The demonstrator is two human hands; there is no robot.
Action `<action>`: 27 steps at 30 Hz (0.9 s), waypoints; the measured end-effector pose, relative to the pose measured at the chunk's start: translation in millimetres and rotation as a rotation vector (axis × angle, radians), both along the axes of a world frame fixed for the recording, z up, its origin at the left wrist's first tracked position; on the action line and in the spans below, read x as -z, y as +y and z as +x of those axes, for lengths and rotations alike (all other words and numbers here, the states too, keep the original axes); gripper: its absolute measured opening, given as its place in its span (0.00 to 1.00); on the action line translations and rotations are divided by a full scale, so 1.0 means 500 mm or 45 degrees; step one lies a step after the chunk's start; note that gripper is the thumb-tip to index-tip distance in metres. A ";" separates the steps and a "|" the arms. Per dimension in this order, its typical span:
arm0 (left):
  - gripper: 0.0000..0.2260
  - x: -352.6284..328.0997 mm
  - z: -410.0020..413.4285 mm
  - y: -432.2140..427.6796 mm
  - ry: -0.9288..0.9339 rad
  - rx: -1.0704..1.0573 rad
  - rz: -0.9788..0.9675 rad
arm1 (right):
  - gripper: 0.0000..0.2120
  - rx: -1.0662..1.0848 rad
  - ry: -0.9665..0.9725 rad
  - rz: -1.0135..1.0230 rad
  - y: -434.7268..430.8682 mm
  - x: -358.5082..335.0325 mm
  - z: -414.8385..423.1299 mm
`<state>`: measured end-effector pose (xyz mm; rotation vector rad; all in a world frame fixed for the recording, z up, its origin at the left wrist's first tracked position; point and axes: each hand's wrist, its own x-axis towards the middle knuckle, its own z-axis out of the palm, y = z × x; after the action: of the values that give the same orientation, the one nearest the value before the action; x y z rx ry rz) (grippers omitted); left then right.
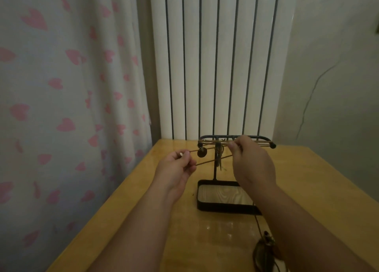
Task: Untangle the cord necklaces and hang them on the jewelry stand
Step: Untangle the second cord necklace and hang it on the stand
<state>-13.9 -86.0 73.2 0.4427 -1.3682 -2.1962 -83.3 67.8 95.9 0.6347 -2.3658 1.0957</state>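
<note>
- Holding a brown cord necklace [213, 160] stretched between both hands, right at the black jewelry stand [215, 172].
- Left hand [176, 167] sits left of the stand, thumb and fingers pinched together on the cord's end. A tiny white bead [181, 154] pokes out of the pinch.
- Right hand [253, 165] is up at the stand's top bar [264, 137], fingertips pinching the same cord just in front of it.
- Strands of the cord run along the top bar, and one runs at a slant in front of the post from hand to hand.
- A dark round pendant [201, 152] hangs near the bar's left end; a second dangly cluster [219, 155] hangs by the post, too small to make out.
- The stand's tray base [221, 208] rests on the wooden bench [205, 241].
- Another dark cord necklace [263, 253] lies on the bench near the front right, partly hidden by the right forearm.
- Heart-print curtain [61, 87] on the left, white radiator [205, 66] behind.
</note>
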 end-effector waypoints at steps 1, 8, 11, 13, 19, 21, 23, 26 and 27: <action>0.05 -0.006 -0.010 0.000 0.019 -0.038 -0.002 | 0.10 0.011 -0.002 -0.016 -0.006 -0.006 -0.005; 0.07 -0.021 -0.061 0.007 0.101 -0.264 -0.031 | 0.10 0.057 0.038 -0.036 -0.034 -0.035 -0.041; 0.07 -0.018 -0.071 0.006 0.123 -0.278 -0.029 | 0.10 0.077 0.051 -0.056 -0.042 -0.039 -0.055; 0.07 -0.017 -0.080 0.004 0.130 -0.292 -0.043 | 0.10 0.081 0.056 -0.074 -0.047 -0.043 -0.063; 0.10 -0.007 -0.096 0.001 0.116 -0.333 -0.114 | 0.09 0.089 0.081 -0.135 -0.051 -0.055 -0.085; 0.10 -0.004 -0.100 -0.003 0.097 -0.345 -0.142 | 0.09 0.094 0.081 -0.138 -0.052 -0.057 -0.089; 0.10 -0.001 -0.102 -0.005 0.082 -0.332 -0.120 | 0.09 0.100 0.076 -0.120 -0.052 -0.057 -0.091; 0.10 0.003 -0.102 -0.004 0.068 -0.301 -0.125 | 0.10 0.098 0.060 -0.119 -0.047 -0.050 -0.094; 0.10 0.004 -0.101 -0.003 0.067 -0.298 -0.143 | 0.10 0.096 0.054 -0.122 -0.045 -0.048 -0.094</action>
<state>-64.4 -87.5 71.4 0.4743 -1.3314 -1.9197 -130.3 45.3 119.9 0.5251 -2.2669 1.1434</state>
